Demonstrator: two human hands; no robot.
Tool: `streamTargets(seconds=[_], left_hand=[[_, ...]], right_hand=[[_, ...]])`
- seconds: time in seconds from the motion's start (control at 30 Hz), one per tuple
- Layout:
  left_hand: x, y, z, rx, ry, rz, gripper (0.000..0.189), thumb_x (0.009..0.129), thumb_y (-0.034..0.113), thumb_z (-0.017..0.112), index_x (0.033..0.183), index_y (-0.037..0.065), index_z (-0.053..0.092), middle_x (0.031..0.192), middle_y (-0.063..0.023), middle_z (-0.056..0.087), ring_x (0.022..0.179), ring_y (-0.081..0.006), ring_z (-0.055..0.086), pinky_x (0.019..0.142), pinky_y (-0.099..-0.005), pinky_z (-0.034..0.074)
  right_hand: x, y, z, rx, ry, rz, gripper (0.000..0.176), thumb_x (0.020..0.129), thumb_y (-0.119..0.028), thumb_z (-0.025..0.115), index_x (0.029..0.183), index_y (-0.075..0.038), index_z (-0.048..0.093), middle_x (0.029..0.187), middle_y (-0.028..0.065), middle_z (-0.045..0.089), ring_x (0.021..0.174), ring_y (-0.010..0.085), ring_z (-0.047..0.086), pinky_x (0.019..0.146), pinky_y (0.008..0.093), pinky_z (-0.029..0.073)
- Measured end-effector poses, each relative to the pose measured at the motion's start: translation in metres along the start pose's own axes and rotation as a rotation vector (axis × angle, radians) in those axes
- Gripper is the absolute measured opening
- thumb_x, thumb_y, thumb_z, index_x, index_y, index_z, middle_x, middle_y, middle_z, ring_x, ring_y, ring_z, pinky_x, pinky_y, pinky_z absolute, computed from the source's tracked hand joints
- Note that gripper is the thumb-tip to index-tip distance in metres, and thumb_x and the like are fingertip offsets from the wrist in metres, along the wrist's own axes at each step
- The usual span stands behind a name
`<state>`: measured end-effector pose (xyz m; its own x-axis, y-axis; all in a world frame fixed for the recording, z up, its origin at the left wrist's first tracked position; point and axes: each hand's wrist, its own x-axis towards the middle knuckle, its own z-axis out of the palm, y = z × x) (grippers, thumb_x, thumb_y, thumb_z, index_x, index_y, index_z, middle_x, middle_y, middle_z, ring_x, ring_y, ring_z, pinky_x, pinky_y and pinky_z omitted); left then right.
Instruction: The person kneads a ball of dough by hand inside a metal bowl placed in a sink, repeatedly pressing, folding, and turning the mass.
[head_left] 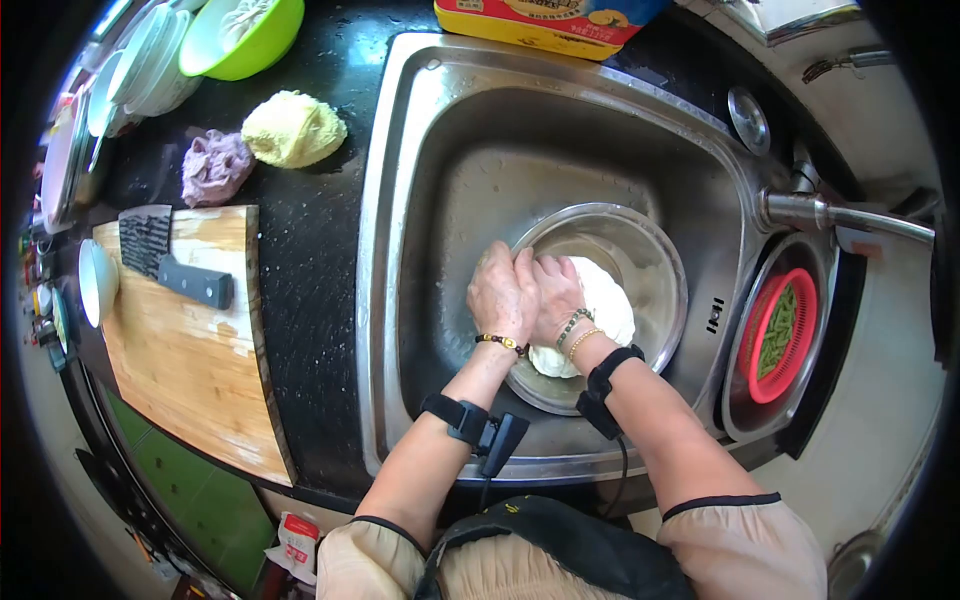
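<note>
A steel basin point(672, 262) stands tilted in the sink, with cloudy liquid showing inside. A soft, smooth white lump point(606, 312) lies in it. My right hand point(556, 297) rests closed against the lump's upper left side, fingers curled. My left hand point(503, 293) is pressed beside it over the basin's left rim, its fingers bent and close together. What the left fingers hold is hidden. Both wrists wear bracelets, and black straps with small devices sit on both forearms.
The metal sink point(480, 180) surrounds the basin; a faucet point(800, 210) is at right. Beside it, a red strainer point(752, 345) holds green pieces. To the left lie a cutting board point(190, 370), a cleaver point(195, 281), yellow cloth point(293, 130), purple cloth point(216, 168) and green bowl point(250, 60).
</note>
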<state>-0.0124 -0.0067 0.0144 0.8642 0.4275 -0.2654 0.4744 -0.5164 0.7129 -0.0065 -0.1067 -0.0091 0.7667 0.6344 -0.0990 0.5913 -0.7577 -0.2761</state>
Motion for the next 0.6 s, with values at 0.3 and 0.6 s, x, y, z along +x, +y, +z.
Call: streamTargets(seconds=[0.3,0.6], left_hand=[[0.002,-0.005,-0.002,0.024,-0.046,0.035,0.034,0.089,0.034,0.05,0.081,0.001,0.051,0.086,-0.0241,0.061,0.083,-0.0437,0.058,0.07,-0.0501,0.045],[0.0,-0.005,-0.003,0.053,-0.015,0.036,0.032,0.089,0.033,0.053,0.08,0.002,0.051,0.083,-0.0225,0.061,0.081,-0.0432,0.058,0.069,-0.0509,0.044]], right_hand=[[0.002,-0.001,-0.012,-0.061,-0.153,-0.011,0.038,0.075,-0.034,0.056,0.101,-0.005,0.061,0.094,0.0127,0.062,0.099,0.0273,0.053,0.091,0.0422,0.035],[-0.002,0.015,-0.05,0.152,-0.3,-0.094,0.031,0.078,-0.035,0.058,0.087,-0.006,0.062,0.082,0.0111,0.063,0.087,0.0289,0.057,0.08,0.0415,0.04]])
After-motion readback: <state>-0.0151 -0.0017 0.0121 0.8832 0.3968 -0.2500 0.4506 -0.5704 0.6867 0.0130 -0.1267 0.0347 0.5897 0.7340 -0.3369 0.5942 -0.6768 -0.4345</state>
